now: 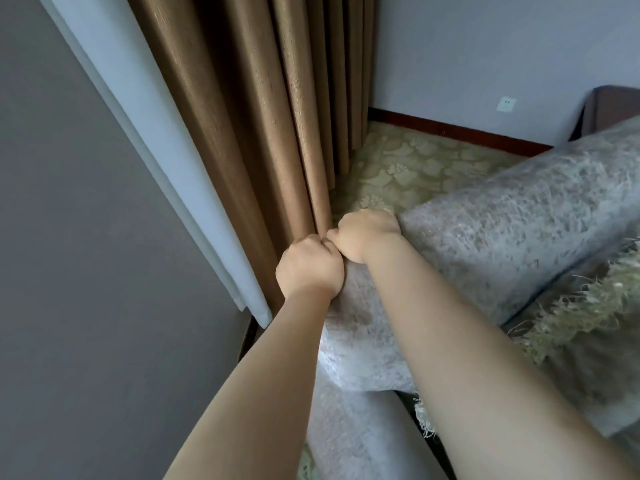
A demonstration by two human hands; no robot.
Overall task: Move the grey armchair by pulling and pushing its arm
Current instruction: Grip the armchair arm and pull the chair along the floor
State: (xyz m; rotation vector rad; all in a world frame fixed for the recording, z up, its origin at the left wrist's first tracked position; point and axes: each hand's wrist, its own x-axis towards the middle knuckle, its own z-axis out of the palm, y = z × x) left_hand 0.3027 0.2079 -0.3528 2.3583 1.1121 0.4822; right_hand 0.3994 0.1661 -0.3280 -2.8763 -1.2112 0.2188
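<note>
a: where is the grey armchair [512,223] lying now?

b: it is filling the right and lower part of the view, standing on the patterned carpet [408,164]. its near arm [356,327] is running away from the person toward the far corner, so the long axis is going almost along the two forearms.

a: and the hands, how are they sitting on it?

b: both are sitting at the far end of that arm, side by side and touching each other. the left hand [309,268] is clenching over the left edge, and the right hand [363,233] is clenching over the top a little farther on. the fingers are curling down out of view, so i am judging they are gripping the fabric.

a: which one is nearer to the person?

b: the left one, slightly.

a: what is beside the arm?

b: the brown curtain [263,133] is hanging just beside the left hand, maybe touching it. i think a pull is needing to go straight back along the arm, and a push is having free carpet ahead.
</note>
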